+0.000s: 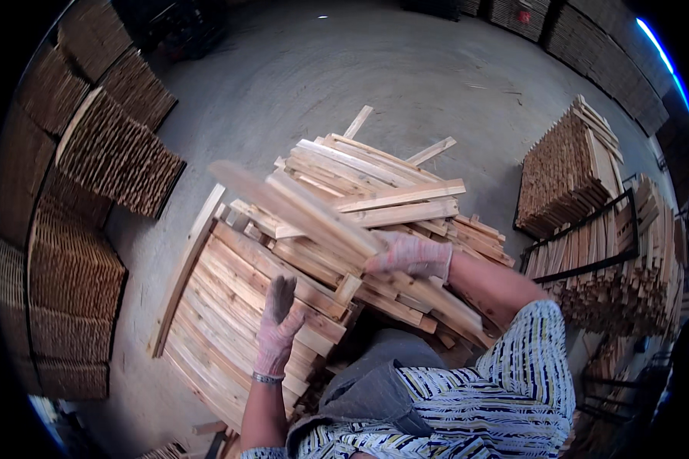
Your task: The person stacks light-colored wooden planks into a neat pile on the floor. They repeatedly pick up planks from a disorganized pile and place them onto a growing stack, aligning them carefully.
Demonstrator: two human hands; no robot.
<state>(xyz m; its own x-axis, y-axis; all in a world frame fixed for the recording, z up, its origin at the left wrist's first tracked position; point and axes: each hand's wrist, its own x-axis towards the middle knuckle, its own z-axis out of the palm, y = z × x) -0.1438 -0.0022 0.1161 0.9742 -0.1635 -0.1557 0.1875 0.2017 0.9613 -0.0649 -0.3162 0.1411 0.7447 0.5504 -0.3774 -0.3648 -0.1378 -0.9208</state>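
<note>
My right hand (410, 255), in a pale work glove, is closed on wooden boards (314, 214), slanting from far left to near right over a loose pile. Their far ends are smeared by motion, and I cannot tell exactly how many it grips. My left hand (278, 325), gloved with grey fingertips, is raised with fingers up and thumb apart, holding nothing. Below it lies a neat layer of boards (222, 306) side by side. Just beyond my right hand rises the jumbled pile of loose boards (360, 164), some crossing each other.
A long board (187, 271) lies along the left edge of the neat layer. Tall stacks of boards (119, 157) stand at the left. At the right are another stack (563, 168) and a black metal frame (634, 222) with boards. Grey concrete floor (298, 76) stretches beyond.
</note>
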